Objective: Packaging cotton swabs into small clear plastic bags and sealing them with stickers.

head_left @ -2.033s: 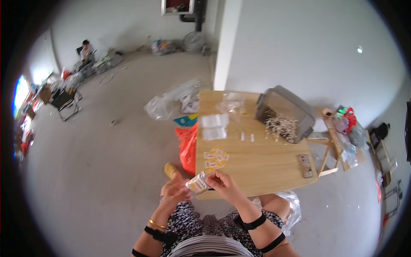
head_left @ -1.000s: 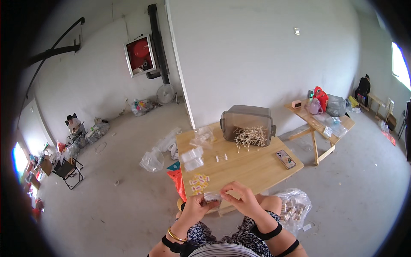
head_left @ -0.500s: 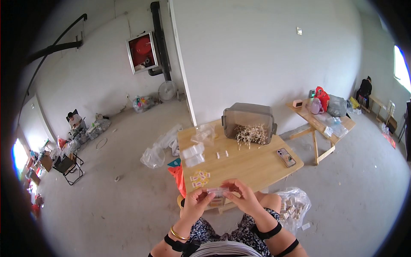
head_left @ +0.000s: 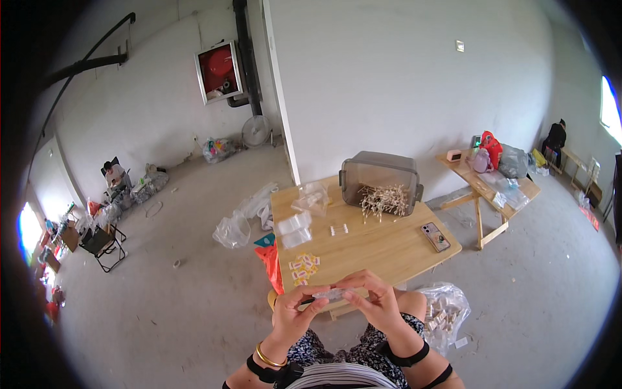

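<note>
Over the near edge of the wooden table (head_left: pixel 382 259), a small clear plastic bag (head_left: pixel 332 294) is pinched at its two ends. My left hand (head_left: pixel 293 318) holds the left end and my right hand (head_left: pixel 376 306) the right, thumbs toward me and fingers on the far side. What the bag contains is too small to make out. Beyond my left hand lie several small yellow-and-white cards (head_left: pixel 304 267). A short row of cotton swabs (head_left: pixel 339 230) rests mid-table, beside a stack of clear bags (head_left: pixel 295 229). Loose cotton swabs (head_left: pixel 383 200) spill from a tipped grey bin (head_left: pixel 381 170).
A phone (head_left: pixel 435 237) lies at the table's right. On the floor to the right sits a clear sack (head_left: pixel 444 312) of small packets; an orange bag (head_left: pixel 269 267) hangs by the left edge. A second table (head_left: pixel 512 189) stands farther right. Another person (head_left: pixel 114 175) sits far left.
Between my hands the small bag has gone from hanging face-on below my fingers to a flatter, crumpled tilt. My fingers have moved over its far side. The view has shifted slightly.
</note>
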`<state>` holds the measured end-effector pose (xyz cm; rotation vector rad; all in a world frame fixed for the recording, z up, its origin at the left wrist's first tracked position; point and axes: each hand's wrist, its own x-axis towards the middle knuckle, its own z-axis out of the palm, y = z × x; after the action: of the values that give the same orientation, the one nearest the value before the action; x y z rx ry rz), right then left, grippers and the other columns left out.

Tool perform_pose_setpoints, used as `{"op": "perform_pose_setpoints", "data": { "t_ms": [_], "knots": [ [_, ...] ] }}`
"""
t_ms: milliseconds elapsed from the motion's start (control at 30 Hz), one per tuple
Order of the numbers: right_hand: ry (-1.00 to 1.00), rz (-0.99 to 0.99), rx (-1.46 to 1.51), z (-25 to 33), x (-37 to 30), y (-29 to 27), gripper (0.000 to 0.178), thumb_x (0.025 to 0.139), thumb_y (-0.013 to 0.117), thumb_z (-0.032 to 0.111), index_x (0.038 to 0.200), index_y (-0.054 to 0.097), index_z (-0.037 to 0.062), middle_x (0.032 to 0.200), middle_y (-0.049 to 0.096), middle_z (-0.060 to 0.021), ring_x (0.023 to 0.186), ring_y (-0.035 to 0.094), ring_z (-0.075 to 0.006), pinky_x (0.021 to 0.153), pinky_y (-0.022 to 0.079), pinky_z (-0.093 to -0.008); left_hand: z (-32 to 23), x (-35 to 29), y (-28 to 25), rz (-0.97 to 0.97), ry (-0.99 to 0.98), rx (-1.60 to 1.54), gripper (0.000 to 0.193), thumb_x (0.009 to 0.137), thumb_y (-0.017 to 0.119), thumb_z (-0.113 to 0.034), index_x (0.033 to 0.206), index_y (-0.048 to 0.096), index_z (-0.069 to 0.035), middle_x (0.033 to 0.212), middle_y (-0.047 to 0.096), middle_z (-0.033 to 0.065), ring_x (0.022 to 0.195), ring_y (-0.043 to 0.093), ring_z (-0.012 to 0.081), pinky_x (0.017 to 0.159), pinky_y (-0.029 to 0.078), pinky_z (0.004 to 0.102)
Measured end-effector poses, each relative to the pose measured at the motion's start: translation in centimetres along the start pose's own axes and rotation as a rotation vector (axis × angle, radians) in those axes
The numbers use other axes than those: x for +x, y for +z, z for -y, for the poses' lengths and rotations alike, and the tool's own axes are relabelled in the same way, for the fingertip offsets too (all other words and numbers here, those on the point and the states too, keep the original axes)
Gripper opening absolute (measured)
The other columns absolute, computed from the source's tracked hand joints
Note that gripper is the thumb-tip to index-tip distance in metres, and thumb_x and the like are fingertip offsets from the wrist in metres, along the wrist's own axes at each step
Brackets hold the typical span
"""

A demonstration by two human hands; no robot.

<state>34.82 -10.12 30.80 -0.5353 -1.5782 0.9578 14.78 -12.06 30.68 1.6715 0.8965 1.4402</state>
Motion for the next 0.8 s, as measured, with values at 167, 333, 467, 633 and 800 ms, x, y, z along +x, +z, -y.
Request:
{"op": "perform_pose_setpoints", "data": {
  "t_ms": [167, 333, 467, 633, 800],
  "knots": [
    [0.102, -0.107, 0.101, -1.8, -0.1, 0.7, 0.013, 0.093, 0.069, 0.005, 0.105, 0.072, 0.0004, 0.108, 0.07, -0.0085, 0.103, 0.063, -0.0164, 0.091, 0.047, -0.0291, 0.7, 0.0, 0.2, -0.034, -0.076, -0.146, 0.023, 0.095, 0.069, -0.008, 0.117, 0.068, 0.002, 0.104, 0.074, 0.0065, 0.091, 0.07, 0.0096, 0.079, 0.054, 0.0216],
    [0.189, -0.149, 0.152, -2.2, 0.2, 1.3, 0.011, 0.093, 0.07, 0.005, 0.102, 0.073, 0.0007, 0.104, 0.069, -0.0074, 0.1, 0.062, -0.0147, 0.087, 0.048, -0.0279, 2.0, 0.1, 0.1, -0.121, -0.047, -0.123, 0.018, 0.097, 0.067, -0.008, 0.112, 0.07, 0.002, 0.1, 0.074, 0.0047, 0.086, 0.067, 0.0059, 0.077, 0.051, 0.0183],
    [0.06, -0.18, -0.031, -3.6, 0.5, 1.3, 0.009, 0.09, 0.071, 0.002, 0.098, 0.073, 0.0, 0.1, 0.069, -0.0072, 0.094, 0.062, -0.0133, 0.081, 0.048, -0.0263, 2.1, 0.6, 0.3, -0.152, -0.023, -0.104, 0.015, 0.097, 0.066, -0.007, 0.108, 0.071, 0.002, 0.097, 0.073, 0.004, 0.085, 0.067, 0.0062, 0.077, 0.051, 0.0192],
    [0.073, -0.266, -0.082, -5.5, 0.6, 2.0, 0.007, 0.088, 0.071, 0.0, 0.096, 0.072, -0.0003, 0.094, 0.067, -0.0063, 0.088, 0.062, -0.0142, 0.078, 0.048, -0.026, 3.9, 0.8, 0.4, -0.202, -0.062, -0.026, 0.011, 0.097, 0.064, -0.004, 0.103, 0.071, 0.003, 0.102, 0.073, 0.006, 0.09, 0.066, 0.0076, 0.079, 0.053, 0.0207],
    [0.191, -0.292, -0.045, -7.4, 0.6, 1.9, 0.005, 0.088, 0.073, 0.002, 0.092, 0.073, 0.0003, 0.094, 0.065, -0.0066, 0.088, 0.062, -0.0153, 0.079, 0.048, -0.0267, 4.7, 2.1, 0.1, -0.172, -0.054, 0.093, 0.011, 0.09, 0.072, -0.006, 0.1, 0.073, -0.002, 0.109, 0.069, 0.0075, 0.104, 0.064, 0.0164, 0.089, 0.05, 0.0296]
  ]
}}
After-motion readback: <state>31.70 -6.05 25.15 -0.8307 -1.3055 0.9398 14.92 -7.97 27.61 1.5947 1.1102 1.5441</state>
